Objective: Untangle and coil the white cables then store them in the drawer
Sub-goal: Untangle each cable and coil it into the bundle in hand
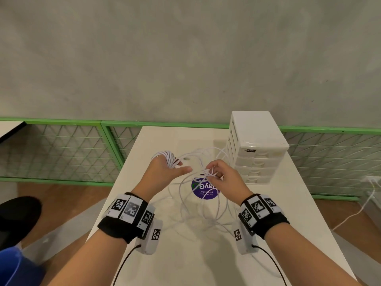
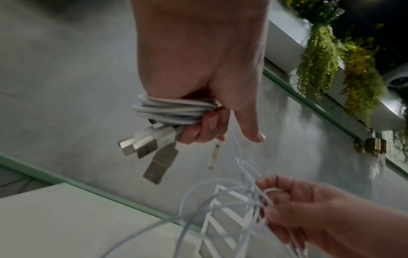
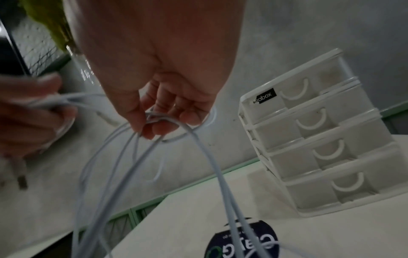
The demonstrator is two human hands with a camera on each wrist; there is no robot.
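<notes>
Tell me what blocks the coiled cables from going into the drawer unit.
The drawers all sit closed, so one must be pulled open first. The coil in the left hand also trails into loose tangled cable pinched by the right hand. Nothing else stands between.

A round purple sticker (image 1: pixel 204 189) is lying on the white table (image 1: pixel 156 141). Green mesh fencing (image 1: pixel 61 149) is running along the far side under a grey wall (image 1: pixel 185 48). A blue bin (image 1: pixel 14 269) is sitting near left; trailing green plants (image 2: pixel 320 57) are hanging above.
</notes>
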